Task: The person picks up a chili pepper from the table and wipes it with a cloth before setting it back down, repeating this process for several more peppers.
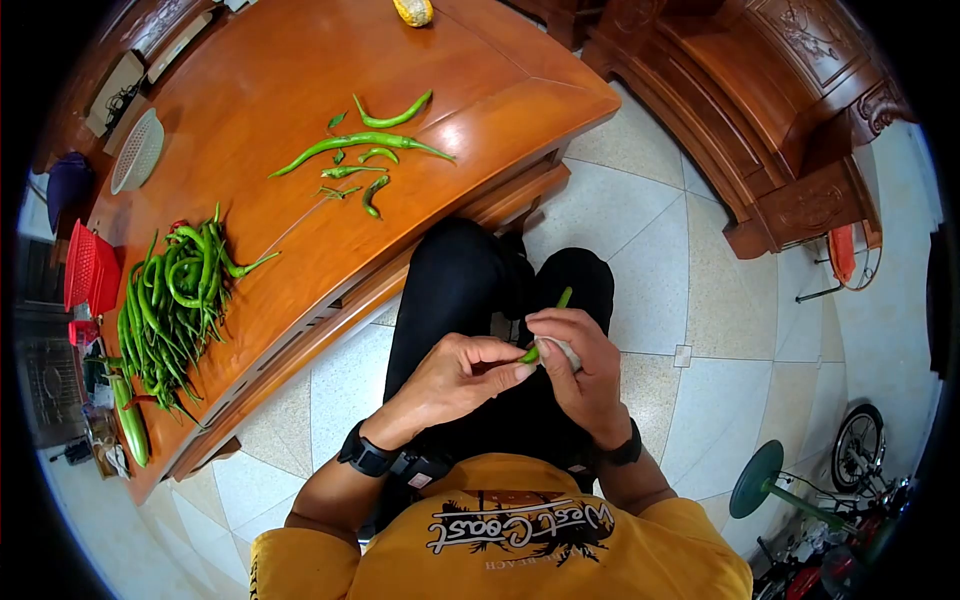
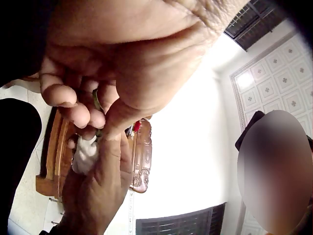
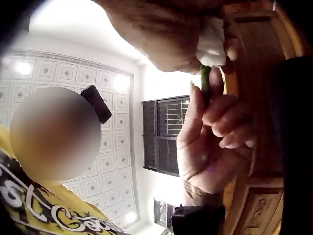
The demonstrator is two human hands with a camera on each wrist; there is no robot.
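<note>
Above the lap, a green chili pepper (image 1: 531,354) stretches between both hands. My left hand (image 1: 455,380) pinches one end of it between thumb and fingertips. A crumpled white cloth (image 3: 211,43) wraps part of the pepper, and my right hand (image 1: 585,370) grips the pepper through it. Beyond the right fingers the pepper's other end sticks out in the head view; its middle is hidden by cloth and fingers. On the wooden table (image 1: 240,95), several chili peppers of different sizes, among them a long pepper (image 1: 345,145), lie spread with bits of leaf.
A large heap of green chili peppers (image 1: 165,300) covers the table's left part. Around it are a white basket (image 1: 138,150), a red basket (image 1: 92,265) and a long green vegetable (image 1: 130,420). A carved wooden bench (image 1: 740,110) stands at right; a motorbike (image 1: 850,540) is lower right.
</note>
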